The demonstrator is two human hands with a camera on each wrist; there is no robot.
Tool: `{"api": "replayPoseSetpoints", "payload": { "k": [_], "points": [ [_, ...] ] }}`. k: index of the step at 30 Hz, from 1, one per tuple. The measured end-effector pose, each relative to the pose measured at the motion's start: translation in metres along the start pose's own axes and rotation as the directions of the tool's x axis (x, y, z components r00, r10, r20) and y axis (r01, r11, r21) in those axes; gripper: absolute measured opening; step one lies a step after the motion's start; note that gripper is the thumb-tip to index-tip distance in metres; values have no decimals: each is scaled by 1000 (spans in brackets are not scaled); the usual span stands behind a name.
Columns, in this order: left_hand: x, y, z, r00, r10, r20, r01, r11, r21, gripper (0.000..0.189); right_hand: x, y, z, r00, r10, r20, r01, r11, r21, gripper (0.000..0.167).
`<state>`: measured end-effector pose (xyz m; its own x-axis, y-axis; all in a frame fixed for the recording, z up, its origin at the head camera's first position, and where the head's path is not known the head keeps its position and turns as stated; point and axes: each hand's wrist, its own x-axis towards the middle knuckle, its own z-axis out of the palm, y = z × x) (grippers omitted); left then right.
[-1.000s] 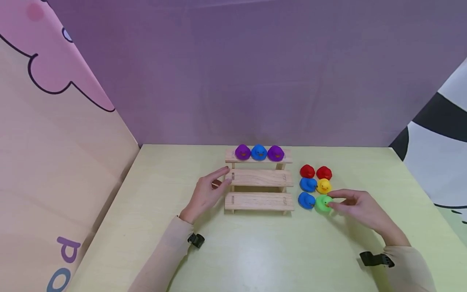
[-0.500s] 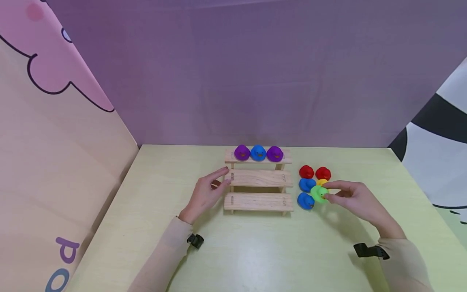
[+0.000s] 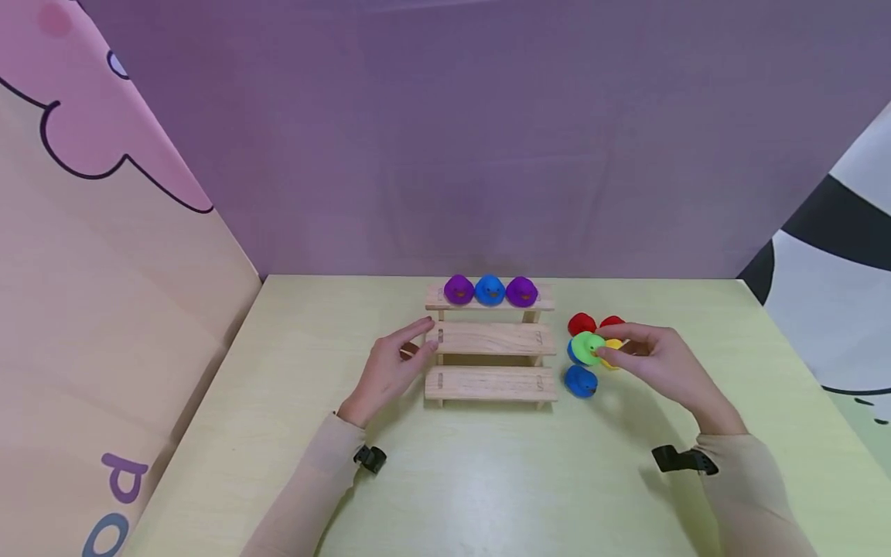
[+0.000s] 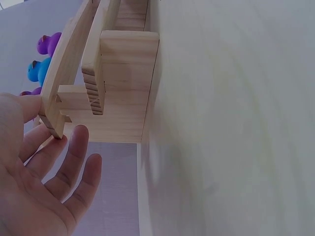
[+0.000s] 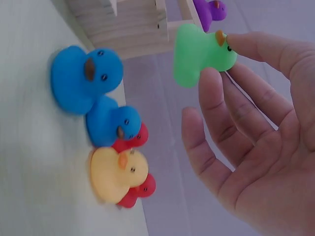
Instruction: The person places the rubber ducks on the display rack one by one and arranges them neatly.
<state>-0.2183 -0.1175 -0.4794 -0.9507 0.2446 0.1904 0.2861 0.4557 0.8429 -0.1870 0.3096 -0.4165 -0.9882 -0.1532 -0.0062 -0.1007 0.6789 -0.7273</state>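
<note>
My right hand pinches a green rubber duck between thumb and fingertips. In the right wrist view, the green duck is held above the table. My left hand pinches the left end of the middle step of a three-step wooden stand, its thumb over the plank and fingers below. On the top step sit a purple duck, a blue duck and another purple duck in a row. The middle and bottom steps bear no ducks.
Right of the stand are two blue ducks, one nearer, a yellow duck and two red ducks, one at the left. A purple wall rises behind the table.
My right hand has lifted the green duck off the table and carried it leftward and farther back, over the blue duck. My left hand keeps its grip on the stand.
</note>
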Motion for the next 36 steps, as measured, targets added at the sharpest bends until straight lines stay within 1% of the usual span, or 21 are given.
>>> {"api": "replayPoseSetpoints", "payload": {
  "k": [4,10,16,23,29,34,36],
  "points": [
    [0,0,-1,1000,-6,4,6,1000,5,46,7,-9,3,1000,-29,-7,30,999,36,42],
    [0,-1,0,1000,-4,9,4,1000,9,46,15,-20,9,998,-67,6,66,996,66,40],
    [0,0,0,1000,11,5,-11,1000,13,46,21,-31,13,997,-77,10,76,995,65,40],
    [0,0,-1,1000,1,1,-1,1000,10,46,29,-42,19,995,-102,25,100,993,65,41],
    [0,-1,1,1000,-1,3,1,1000,16,45,31,-50,24,994,-105,28,102,992,79,39],
    [1,-1,2,1000,5,2,-5,1000,10,45,37,-54,32,991,-133,32,129,988,90,36],
    [1,-1,1,1000,10,2,-10,1000,9,45,39,-56,36,990,-132,37,128,987,96,36]
  ]
}}
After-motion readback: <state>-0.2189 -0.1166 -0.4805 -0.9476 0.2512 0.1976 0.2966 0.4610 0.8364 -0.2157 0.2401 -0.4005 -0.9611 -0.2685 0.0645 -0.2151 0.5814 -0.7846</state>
